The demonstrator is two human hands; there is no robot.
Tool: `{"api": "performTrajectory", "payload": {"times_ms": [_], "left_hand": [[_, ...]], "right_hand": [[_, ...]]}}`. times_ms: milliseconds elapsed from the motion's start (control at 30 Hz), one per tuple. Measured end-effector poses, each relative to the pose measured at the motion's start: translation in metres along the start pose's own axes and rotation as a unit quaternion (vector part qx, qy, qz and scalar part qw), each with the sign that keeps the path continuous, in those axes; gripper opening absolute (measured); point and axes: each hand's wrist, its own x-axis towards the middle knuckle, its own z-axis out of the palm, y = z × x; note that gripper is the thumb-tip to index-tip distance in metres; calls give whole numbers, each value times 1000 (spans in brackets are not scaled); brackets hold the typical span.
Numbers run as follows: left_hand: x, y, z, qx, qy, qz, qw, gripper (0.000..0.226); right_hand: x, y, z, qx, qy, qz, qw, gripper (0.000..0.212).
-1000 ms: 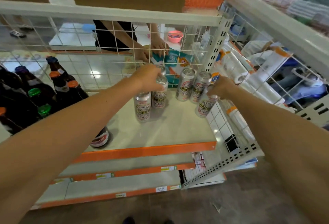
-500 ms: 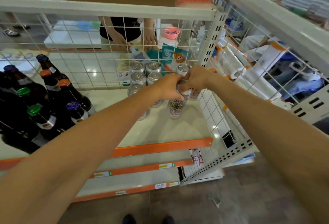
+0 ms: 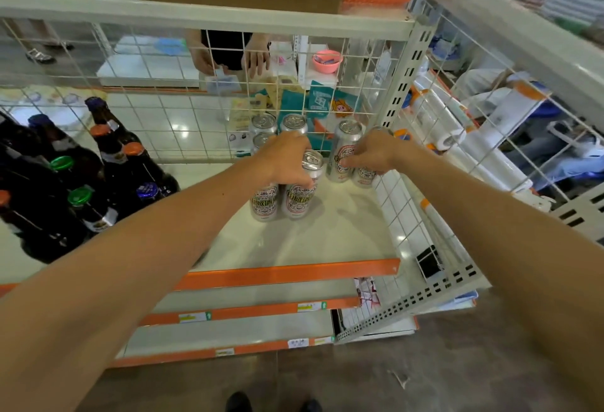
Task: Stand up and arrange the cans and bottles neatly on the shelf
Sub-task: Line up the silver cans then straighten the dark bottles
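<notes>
Squaring up cans (image 3: 294,123) by the corner post (image 3: 405,84).
Left hand (image 3: 286,161) curls round the front can (image 3: 299,199), left of the post; right hand (image 3: 372,153) grips the corner can (image 3: 342,158) just beside it, seemingly nudging both into rows on the shelf (image 3: 327,238). Bottles (image 3: 98,163) stand far left.

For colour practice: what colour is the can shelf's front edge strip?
The edge strip is orange; head view.

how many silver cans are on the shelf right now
7 in view: two back cans, one behind the left hand, two front cans below it, two right cans under the right hand. The hands may hide more.
</notes>
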Motion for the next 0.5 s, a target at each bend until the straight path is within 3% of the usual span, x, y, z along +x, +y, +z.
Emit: {"api": "performTrajectory", "payload": {"times_ms": [133, 500], "left_hand": [[-2, -7, 1, 53, 4, 0, 999, 84], [-7, -21, 8, 83, 10, -2, 997, 79]], "right_hand": [[2, 3, 11, 32, -12, 8, 999, 61], [8, -13, 17, -43, -19, 10, 999, 71]]}}
